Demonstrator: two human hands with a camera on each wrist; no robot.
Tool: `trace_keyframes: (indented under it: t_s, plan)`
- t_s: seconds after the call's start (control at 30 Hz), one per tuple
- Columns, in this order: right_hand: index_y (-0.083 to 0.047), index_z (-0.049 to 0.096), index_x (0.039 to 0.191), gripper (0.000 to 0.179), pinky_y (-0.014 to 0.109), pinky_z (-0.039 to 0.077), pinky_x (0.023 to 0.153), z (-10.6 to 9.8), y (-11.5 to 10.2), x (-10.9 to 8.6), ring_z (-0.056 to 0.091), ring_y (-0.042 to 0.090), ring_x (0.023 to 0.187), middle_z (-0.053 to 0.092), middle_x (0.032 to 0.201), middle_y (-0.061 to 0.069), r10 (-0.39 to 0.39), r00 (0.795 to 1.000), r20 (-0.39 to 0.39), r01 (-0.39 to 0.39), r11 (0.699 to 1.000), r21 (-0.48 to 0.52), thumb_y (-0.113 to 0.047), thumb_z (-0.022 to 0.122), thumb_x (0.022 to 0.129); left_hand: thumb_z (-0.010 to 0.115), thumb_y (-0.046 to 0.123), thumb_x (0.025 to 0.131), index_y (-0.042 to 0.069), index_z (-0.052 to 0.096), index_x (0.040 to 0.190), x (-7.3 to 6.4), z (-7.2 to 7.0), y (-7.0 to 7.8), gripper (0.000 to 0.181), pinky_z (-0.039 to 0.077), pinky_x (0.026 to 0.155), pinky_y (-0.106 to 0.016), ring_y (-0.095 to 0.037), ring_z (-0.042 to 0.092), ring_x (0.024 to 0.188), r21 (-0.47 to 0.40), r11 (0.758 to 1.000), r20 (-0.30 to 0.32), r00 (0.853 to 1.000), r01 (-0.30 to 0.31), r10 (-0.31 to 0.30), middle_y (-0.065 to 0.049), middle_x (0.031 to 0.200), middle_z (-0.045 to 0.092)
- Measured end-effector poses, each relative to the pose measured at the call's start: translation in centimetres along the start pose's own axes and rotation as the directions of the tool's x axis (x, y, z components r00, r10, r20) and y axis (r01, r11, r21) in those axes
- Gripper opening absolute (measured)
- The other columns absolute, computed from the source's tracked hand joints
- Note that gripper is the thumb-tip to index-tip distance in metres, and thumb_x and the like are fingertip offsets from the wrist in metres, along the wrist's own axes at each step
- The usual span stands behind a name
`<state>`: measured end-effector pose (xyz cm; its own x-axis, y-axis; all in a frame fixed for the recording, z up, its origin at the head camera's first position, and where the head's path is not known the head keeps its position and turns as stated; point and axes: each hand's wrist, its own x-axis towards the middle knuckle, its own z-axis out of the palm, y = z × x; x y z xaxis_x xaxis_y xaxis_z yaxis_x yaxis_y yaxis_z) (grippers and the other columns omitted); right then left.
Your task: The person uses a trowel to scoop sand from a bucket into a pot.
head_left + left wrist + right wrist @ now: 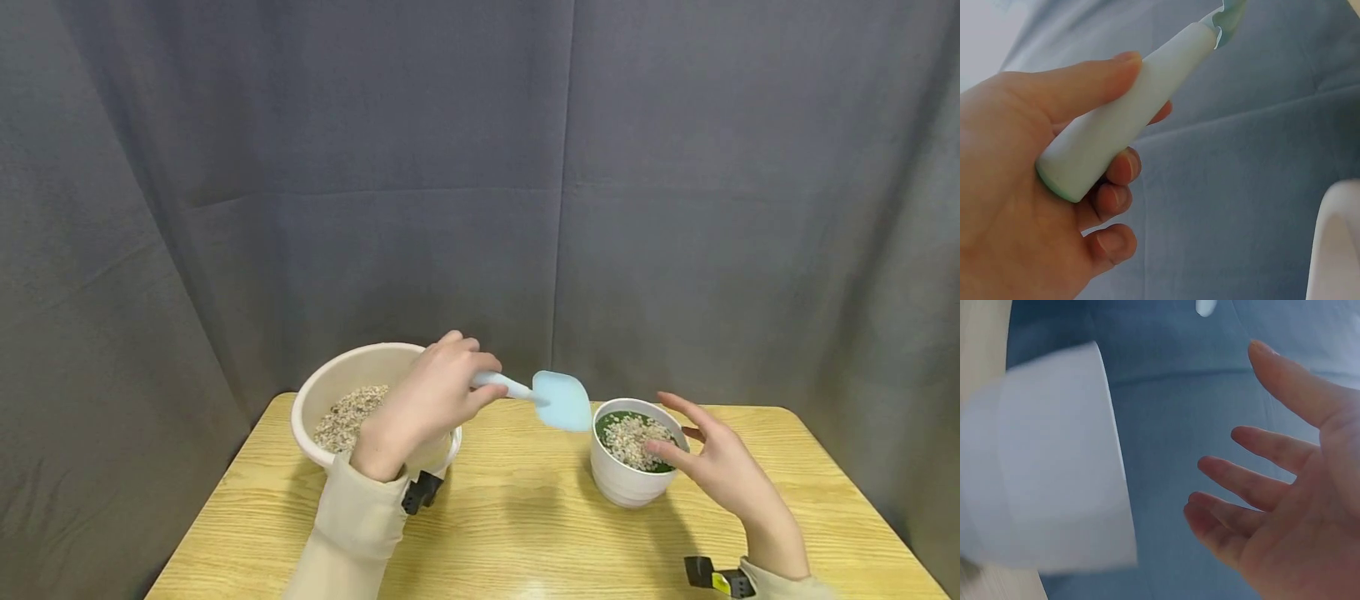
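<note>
A light blue toy-like shovel (562, 402) is in my left hand (427, 396), thumb and fingers curled round its pale handle (1129, 112). Its flat blade points right and hovers above the table, close to the left rim of a white pot (632, 487). Pale gravel (633, 440) lies on a green surface inside that pot. My right hand (723, 467) is beside the pot's right rim, fingers spread and holding nothing. In the right wrist view a gap shows between its fingertips (1210, 464) and the white pot (1054, 462).
A large cream basin (315, 392) stands at the left of the wooden table (517, 533), partly behind my left forearm. Mixed gravel (348, 417) lies inside it. A grey curtain (420, 183) hangs behind the table's back edge.
</note>
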<state>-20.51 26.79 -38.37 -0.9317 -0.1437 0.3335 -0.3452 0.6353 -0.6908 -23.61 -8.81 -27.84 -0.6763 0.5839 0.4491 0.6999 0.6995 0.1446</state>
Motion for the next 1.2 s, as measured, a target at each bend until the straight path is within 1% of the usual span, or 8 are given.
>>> trace_keyframes:
  t_s: [0.17,0.3,0.4,0.6,0.7,0.8,1.0,1.2]
  plan:
    - [-0.012,0.047,0.144,0.064,0.055,0.043,0.095,2.4,-1.3,0.7,0.052,0.045,0.119,0.046,0.143,0.017,-0.027,0.999,0.033,0.025,0.998,0.052,-0.028,0.074,0.089,0.071,0.026,0.091,0.018,0.074,0.091,-1.2,-1.2,-1.3,0.009,0.038,0.067,-0.027,-0.014,0.041,0.074,-0.053,0.998,-0.006,0.999,0.040,-0.040,0.009,0.076,0.051]
    - [-0.010,0.051,0.140,0.059,0.051,0.046,0.093,4.7,-2.1,1.8,0.056,0.040,0.116,0.052,0.139,0.015,-0.114,0.993,0.034,0.112,0.992,0.062,-0.025,0.075,0.088,0.071,0.026,0.091,0.016,0.074,0.094,-2.1,-2.1,-2.4,0.011,0.038,0.069,-0.028,-0.015,0.043,0.077,-0.058,0.996,-0.019,0.997,0.075,-0.076,0.008,0.078,0.054]
    - [-0.009,0.050,0.141,0.060,0.048,0.047,0.093,6.6,-3.0,2.7,0.057,0.036,0.115,0.053,0.138,0.015,-0.169,0.984,0.053,0.166,0.984,0.065,-0.027,0.074,0.089,0.071,0.026,0.090,0.015,0.075,0.096,-2.9,-2.8,-3.4,0.013,0.038,0.071,-0.029,-0.016,0.044,0.078,-0.052,0.993,-0.027,0.994,0.106,-0.108,0.008,0.079,0.055]
    - [-0.016,0.046,0.145,0.066,0.045,0.046,0.095,10.3,-4.8,3.9,0.050,0.031,0.125,0.050,0.141,0.011,-0.165,0.980,0.111,0.148,0.977,0.151,-0.036,0.074,0.088,0.070,0.028,0.092,0.019,0.076,0.101,-4.2,-3.8,-5.0,0.015,0.039,0.072,-0.031,-0.016,0.045,0.081,-0.034,0.987,-0.004,0.988,0.155,-0.156,0.009,0.082,0.057]
    - [-0.012,0.044,0.146,0.069,0.044,0.047,0.094,12.1,-5.5,4.8,0.050,0.031,0.125,0.050,0.140,0.011,-0.209,0.970,0.124,0.185,0.966,0.179,-0.034,0.074,0.088,0.070,0.029,0.091,0.018,0.076,0.102,-4.8,-4.2,-5.7,0.017,0.040,0.070,-0.032,-0.017,0.046,0.081,-0.007,0.982,-0.003,0.982,0.189,-0.189,0.007,0.079,0.054]
    - [-0.009,0.042,0.147,0.071,0.043,0.047,0.094,13.6,-6.2,5.7,0.051,0.030,0.124,0.050,0.141,0.012,-0.225,0.964,0.141,0.193,0.959,0.209,-0.032,0.075,0.088,0.071,0.030,0.090,0.017,0.075,0.100,-5.6,-4.6,-6.4,0.016,0.039,0.068,-0.033,-0.017,0.046,0.079,0.008,0.976,-0.012,0.976,0.218,-0.217,0.005,0.075,0.051]
    - [-0.011,0.038,0.149,0.074,0.047,0.046,0.094,15.6,-7.8,7.4,0.052,0.032,0.124,0.047,0.144,0.010,-0.241,0.952,0.188,0.185,0.944,0.272,-0.031,0.075,0.088,0.072,0.026,0.089,0.015,0.075,0.101,-7.2,-5.1,-8.4,0.016,0.039,0.069,-0.034,-0.018,0.046,0.078,-0.001,0.976,-0.021,0.976,0.219,-0.219,0.005,0.074,0.050]
    - [-0.010,0.037,0.150,0.074,0.052,0.045,0.093,17.6,-8.8,8.8,0.052,0.032,0.124,0.043,0.146,0.015,-0.260,0.943,0.209,0.186,0.930,0.318,-0.028,0.075,0.088,0.074,0.023,0.088,0.012,0.075,0.097,-8.6,-5.8,-10.2,0.014,0.041,0.070,-0.036,-0.019,0.050,0.078,0.027,0.976,-0.032,0.976,0.216,-0.215,0.005,0.077,0.057]
